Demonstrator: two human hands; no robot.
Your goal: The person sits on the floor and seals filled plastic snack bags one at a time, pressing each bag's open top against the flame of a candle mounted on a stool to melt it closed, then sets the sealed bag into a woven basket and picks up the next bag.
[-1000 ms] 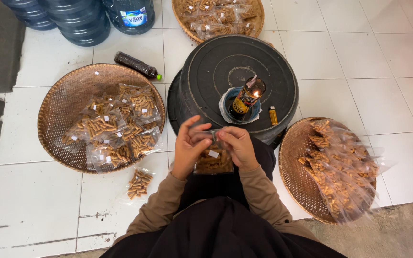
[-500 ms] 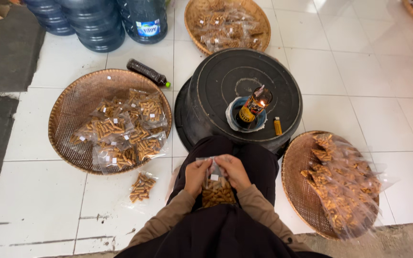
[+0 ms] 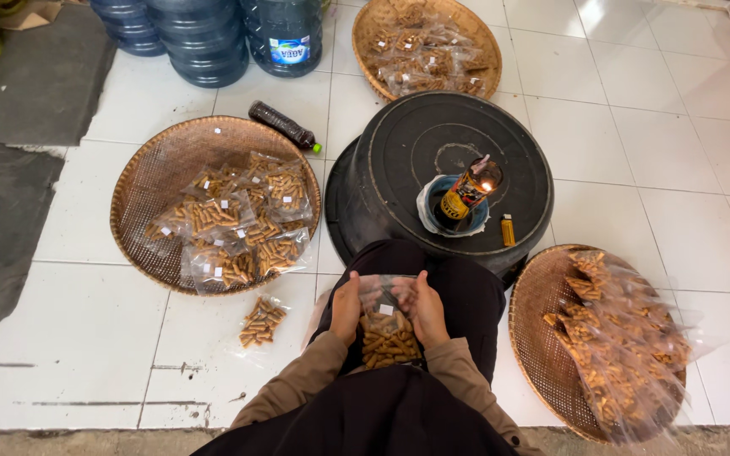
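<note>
Holding 1 snack bag (image 3: 388,331), 2 hands, left hand (image 3: 346,309), right hand (image 3: 427,309), 3 baskets (image 3: 141,181)

In my lap, a bag of snacks (image 3: 387,331) sat between my left hand (image 3: 346,306) and right hand (image 3: 427,308). Before me stood an upturned tub (image 3: 399,160) with a lit can lamp (image 3: 469,191) on it. Baskets of bags lay left (image 3: 141,181), right (image 3: 534,317) and behind the tub (image 3: 373,25).
</note>
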